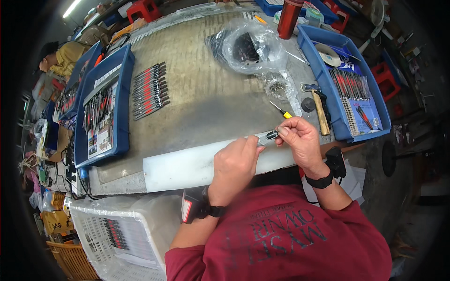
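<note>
My left hand (pixel 233 161) and my right hand (pixel 300 139) meet over the white board (pixel 180 165) at the table's near edge. Between them is a small metal tool (pixel 270 136) with a dark, oval, silver-rimmed end; its exact kind is unclear. The left fingers pinch its shaft, which the hand mostly hides. At the oval end, my right thumb and forefinger are pressed together, on a part too small to make out. Just beyond the right hand lies a yellow-handled screwdriver (pixel 282 110). A hammer (pixel 321 112) and a round black piece (pixel 308 105) are farther right.
Red-and-black hand tools (pixel 151 91) lie in a row on the table. Blue trays with similar tools stand left (pixel 123 100) and right (pixel 349 136). A plastic bag (pixel 255 47) with dark parts sits at the back. A white basket (pixel 110 210) stands below the near edge.
</note>
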Demonstrator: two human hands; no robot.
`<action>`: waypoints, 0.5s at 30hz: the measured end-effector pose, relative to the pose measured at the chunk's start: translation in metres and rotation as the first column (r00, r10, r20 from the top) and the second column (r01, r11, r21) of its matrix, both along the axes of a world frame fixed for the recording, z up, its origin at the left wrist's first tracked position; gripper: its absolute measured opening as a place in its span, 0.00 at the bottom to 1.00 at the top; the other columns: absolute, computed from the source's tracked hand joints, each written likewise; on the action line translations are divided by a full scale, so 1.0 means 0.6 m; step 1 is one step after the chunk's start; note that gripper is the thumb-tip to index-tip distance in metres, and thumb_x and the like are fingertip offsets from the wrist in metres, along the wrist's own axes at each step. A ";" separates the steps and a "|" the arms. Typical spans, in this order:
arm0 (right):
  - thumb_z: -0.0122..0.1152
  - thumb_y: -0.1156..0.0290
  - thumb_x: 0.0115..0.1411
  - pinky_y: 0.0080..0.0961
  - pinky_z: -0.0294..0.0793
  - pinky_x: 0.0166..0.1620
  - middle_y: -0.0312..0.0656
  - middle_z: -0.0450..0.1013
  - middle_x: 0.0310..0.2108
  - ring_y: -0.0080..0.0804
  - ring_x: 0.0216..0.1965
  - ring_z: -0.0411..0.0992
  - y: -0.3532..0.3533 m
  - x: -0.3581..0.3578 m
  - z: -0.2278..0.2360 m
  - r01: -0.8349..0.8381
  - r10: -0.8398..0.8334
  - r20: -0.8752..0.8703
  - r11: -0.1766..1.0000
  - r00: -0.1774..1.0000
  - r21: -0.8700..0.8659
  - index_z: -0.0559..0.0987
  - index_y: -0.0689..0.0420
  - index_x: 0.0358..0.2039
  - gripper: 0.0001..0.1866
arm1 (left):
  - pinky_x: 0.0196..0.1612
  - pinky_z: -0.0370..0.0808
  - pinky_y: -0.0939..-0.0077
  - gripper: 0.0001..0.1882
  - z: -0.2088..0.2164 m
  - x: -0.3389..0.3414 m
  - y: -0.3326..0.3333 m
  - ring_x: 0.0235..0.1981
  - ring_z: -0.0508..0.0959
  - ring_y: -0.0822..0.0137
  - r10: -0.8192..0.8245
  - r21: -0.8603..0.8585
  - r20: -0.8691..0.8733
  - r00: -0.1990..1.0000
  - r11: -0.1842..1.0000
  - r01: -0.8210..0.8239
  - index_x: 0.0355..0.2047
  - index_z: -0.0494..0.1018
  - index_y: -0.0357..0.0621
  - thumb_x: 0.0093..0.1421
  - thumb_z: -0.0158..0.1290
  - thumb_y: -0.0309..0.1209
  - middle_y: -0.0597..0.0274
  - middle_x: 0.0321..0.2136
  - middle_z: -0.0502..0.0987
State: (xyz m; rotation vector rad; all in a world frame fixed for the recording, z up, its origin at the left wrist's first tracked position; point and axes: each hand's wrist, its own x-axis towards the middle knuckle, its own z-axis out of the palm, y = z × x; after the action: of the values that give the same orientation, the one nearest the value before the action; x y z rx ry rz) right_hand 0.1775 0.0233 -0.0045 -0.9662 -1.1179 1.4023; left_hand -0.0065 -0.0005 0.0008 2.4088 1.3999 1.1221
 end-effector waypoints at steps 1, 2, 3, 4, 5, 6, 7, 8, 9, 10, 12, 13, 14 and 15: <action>0.58 0.75 0.59 0.15 0.72 0.33 0.33 0.73 0.26 0.18 0.27 0.71 -0.002 0.001 0.000 0.004 -0.004 0.008 1.000 1.000 0.003 0.74 0.62 0.35 0.05 | 0.19 0.68 0.67 0.13 -0.001 0.000 0.000 0.18 0.72 0.58 -0.002 0.009 -0.007 1.000 1.000 0.002 0.36 0.70 0.38 0.51 0.59 0.25 0.58 0.19 0.68; 0.58 0.75 0.59 0.15 0.72 0.33 0.33 0.72 0.26 0.17 0.27 0.71 -0.003 0.001 -0.001 0.003 -0.003 0.003 1.000 1.000 0.010 0.74 0.62 0.34 0.05 | 0.19 0.68 0.67 0.13 -0.001 0.000 0.000 0.18 0.72 0.58 -0.004 0.011 -0.003 1.000 1.000 0.004 0.36 0.70 0.38 0.51 0.59 0.25 0.58 0.19 0.68; 0.59 0.75 0.59 0.15 0.72 0.33 0.33 0.72 0.26 0.17 0.28 0.71 -0.004 0.002 -0.001 0.004 -0.004 0.027 1.000 1.000 0.010 0.74 0.62 0.34 0.05 | 0.19 0.68 0.67 0.13 -0.002 0.000 0.001 0.18 0.72 0.58 -0.008 0.007 0.010 1.000 1.000 0.008 0.36 0.70 0.38 0.51 0.59 0.25 0.58 0.19 0.68; 0.59 0.75 0.59 0.15 0.72 0.33 0.33 0.72 0.27 0.17 0.28 0.71 -0.005 0.003 -0.002 0.000 0.000 0.039 1.000 0.999 0.013 0.74 0.62 0.34 0.05 | 0.19 0.68 0.67 0.13 -0.002 0.001 0.000 0.18 0.72 0.58 -0.009 0.005 0.004 1.000 1.000 0.009 0.36 0.71 0.39 0.51 0.59 0.25 0.58 0.19 0.68; 0.59 0.75 0.59 0.14 0.72 0.33 0.33 0.72 0.27 0.17 0.28 0.72 -0.005 0.004 -0.003 -0.006 0.005 0.041 1.000 0.999 0.018 0.74 0.62 0.34 0.05 | 0.19 0.68 0.67 0.13 -0.002 0.001 0.000 0.18 0.72 0.58 -0.012 -0.003 0.008 1.000 1.000 0.012 0.36 0.71 0.39 0.50 0.59 0.25 0.58 0.19 0.68; 0.59 0.75 0.59 0.15 0.72 0.33 0.35 0.73 0.28 0.18 0.28 0.72 -0.007 0.003 -0.006 -0.012 0.011 0.033 1.000 0.999 0.022 0.75 0.62 0.34 0.05 | 0.19 0.68 0.67 0.13 -0.002 0.001 0.000 0.18 0.72 0.58 -0.014 -0.011 0.011 1.000 1.000 0.014 0.36 0.71 0.39 0.50 0.59 0.25 0.58 0.19 0.68; 0.59 0.75 0.59 0.16 0.73 0.33 0.37 0.73 0.30 0.20 0.27 0.72 -0.009 -0.001 -0.009 -0.019 0.019 0.014 0.999 1.000 0.030 0.75 0.62 0.34 0.05 | 0.20 0.68 0.67 0.13 -0.003 0.001 0.001 0.18 0.72 0.58 -0.033 -0.011 0.024 0.999 0.999 0.033 0.36 0.71 0.39 0.50 0.59 0.25 0.58 0.19 0.68; 0.59 0.75 0.59 0.17 0.74 0.33 0.39 0.74 0.31 0.21 0.27 0.73 -0.011 -0.003 -0.012 -0.035 0.036 -0.023 0.999 0.999 0.039 0.75 0.62 0.34 0.05 | 0.20 0.68 0.67 0.13 -0.003 0.003 0.002 0.18 0.72 0.58 -0.051 -0.011 0.037 0.998 0.999 0.052 0.36 0.71 0.39 0.50 0.59 0.25 0.58 0.19 0.68; 0.59 0.75 0.59 0.17 0.74 0.33 0.39 0.74 0.32 0.21 0.27 0.73 -0.012 -0.002 -0.014 -0.031 0.031 -0.008 0.999 0.999 0.035 0.75 0.62 0.34 0.05 | 0.20 0.68 0.67 0.13 -0.003 0.003 0.002 0.18 0.72 0.59 -0.072 -0.012 0.058 0.996 0.997 0.073 0.36 0.71 0.39 0.50 0.59 0.25 0.58 0.19 0.68; 0.59 0.76 0.59 0.17 0.74 0.34 0.39 0.74 0.32 0.22 0.27 0.73 -0.012 0.000 -0.015 -0.034 0.035 -0.010 0.999 0.999 0.035 0.75 0.62 0.34 0.05 | 0.20 0.68 0.67 0.13 -0.002 0.004 0.003 0.18 0.72 0.58 -0.070 -0.009 0.045 0.997 0.997 0.071 0.36 0.71 0.39 0.50 0.59 0.25 0.58 0.19 0.68; 0.59 0.76 0.59 0.17 0.74 0.34 0.39 0.74 0.33 0.22 0.28 0.73 -0.011 0.005 -0.014 -0.052 0.052 0.010 0.998 0.999 0.033 0.75 0.62 0.35 0.05 | 0.20 0.69 0.67 0.13 0.000 0.003 0.003 0.18 0.72 0.58 -0.071 -0.009 0.041 0.997 0.997 0.072 0.36 0.71 0.39 0.49 0.59 0.24 0.58 0.19 0.68; 0.59 0.76 0.59 0.18 0.74 0.35 0.39 0.74 0.33 0.22 0.29 0.73 -0.011 0.008 -0.012 -0.065 0.064 0.033 0.997 0.997 0.031 0.75 0.62 0.35 0.05 | 0.20 0.69 0.67 0.14 0.002 0.003 0.002 0.18 0.72 0.58 -0.073 -0.007 0.028 0.997 0.997 0.074 0.36 0.71 0.39 0.49 0.59 0.24 0.58 0.19 0.68; 0.59 0.76 0.59 0.18 0.74 0.35 0.39 0.74 0.33 0.22 0.30 0.73 -0.010 0.012 -0.009 -0.090 0.089 0.019 0.995 0.996 0.036 0.75 0.62 0.36 0.06 | 0.21 0.69 0.67 0.14 0.004 0.002 0.002 0.18 0.72 0.58 -0.077 -0.007 0.021 0.997 0.997 0.077 0.36 0.71 0.39 0.49 0.60 0.24 0.58 0.20 0.69; 0.60 0.76 0.58 0.19 0.73 0.36 0.39 0.74 0.33 0.23 0.31 0.73 -0.007 0.017 -0.004 -0.105 0.080 0.187 0.986 0.979 0.131 0.76 0.63 0.37 0.07 | 0.21 0.69 0.67 0.14 0.005 0.001 0.002 0.19 0.72 0.59 -0.082 -0.016 0.023 0.996 0.996 0.082 0.36 0.71 0.39 0.49 0.60 0.24 0.58 0.20 0.69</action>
State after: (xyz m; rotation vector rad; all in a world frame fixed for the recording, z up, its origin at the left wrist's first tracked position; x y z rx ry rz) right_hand 0.1877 0.0193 -0.0072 -0.9646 -1.3947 1.3091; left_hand -0.0056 0.0009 0.0037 2.4105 1.2865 1.1088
